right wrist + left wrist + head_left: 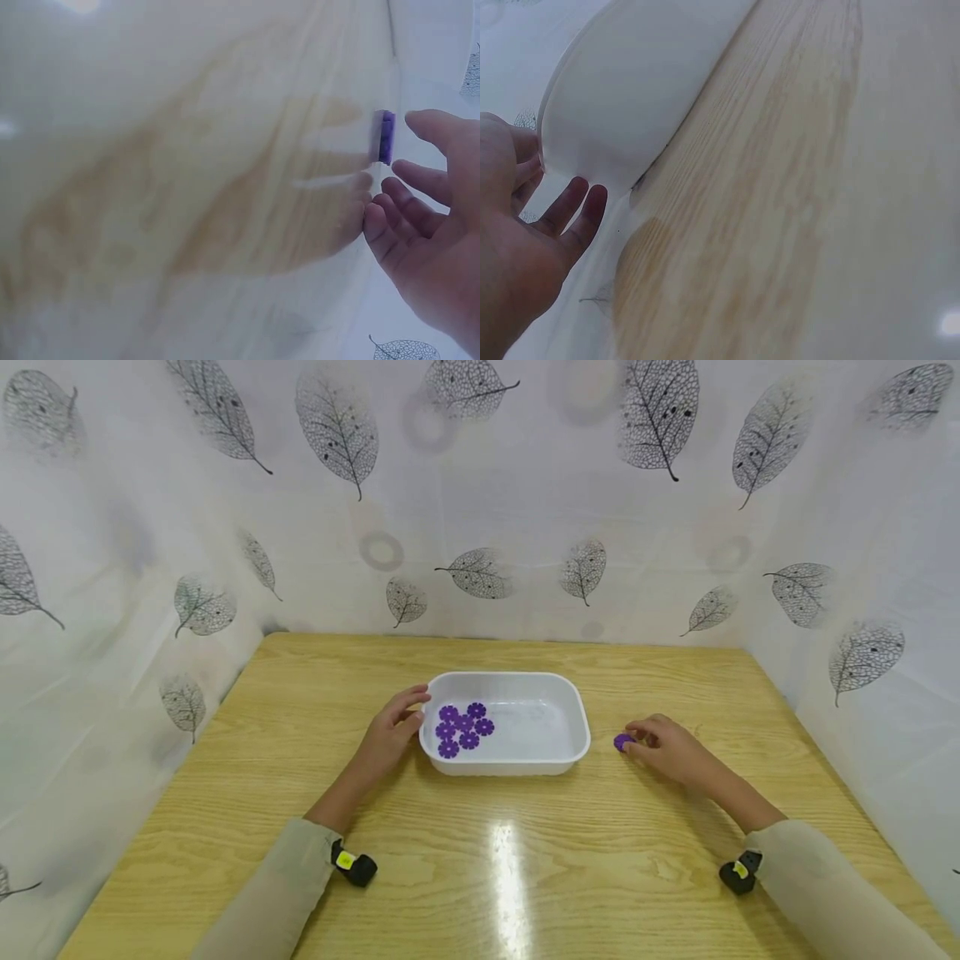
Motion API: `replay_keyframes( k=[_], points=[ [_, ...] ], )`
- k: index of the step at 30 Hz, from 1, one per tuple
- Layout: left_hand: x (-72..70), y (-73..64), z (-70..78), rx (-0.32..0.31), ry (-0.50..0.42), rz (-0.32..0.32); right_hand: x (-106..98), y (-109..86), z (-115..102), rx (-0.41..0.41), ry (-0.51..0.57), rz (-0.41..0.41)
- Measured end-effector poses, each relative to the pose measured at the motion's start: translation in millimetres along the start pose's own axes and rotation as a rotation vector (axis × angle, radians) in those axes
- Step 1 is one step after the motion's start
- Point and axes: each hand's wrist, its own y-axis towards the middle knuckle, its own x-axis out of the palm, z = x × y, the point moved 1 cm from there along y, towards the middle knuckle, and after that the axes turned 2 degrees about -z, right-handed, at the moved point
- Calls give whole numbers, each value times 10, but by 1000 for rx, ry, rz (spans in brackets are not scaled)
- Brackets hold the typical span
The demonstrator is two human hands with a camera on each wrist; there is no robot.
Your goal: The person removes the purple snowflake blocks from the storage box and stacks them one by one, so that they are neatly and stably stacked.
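A white plastic basin [536, 735] stands on the wooden table. On the left of its floor lie several purple notched discs [464, 723], shaped like snowflake building pieces. My left hand [390, 727] is at the basin's left end, its fingertips touching the rim; in the left wrist view, fingers [592, 214] extend to the outer wall. To the right of the basin, a single purple disc [386, 137] lies flat on the table. My right hand [667, 750] has thumb and index finger spread around that disc, with a small gap visible in the right wrist view.
The wooden table [480, 852] runs up to a pale curtain [525, 510] with leaf prints at the back and both sides. Black devices with yellow labels sit at the left wrist [352, 864] and right wrist [741, 872].
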Motion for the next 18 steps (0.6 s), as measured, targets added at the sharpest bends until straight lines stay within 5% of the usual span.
replay_keyframes(
  k=[3,18],
  points=[
    [-9,60,-181,8,-16,7,-21,3,-10,10,15,26],
    [-11,54,-189,12,-16,4,-189,267,-425,-39,110,88]
  ],
)
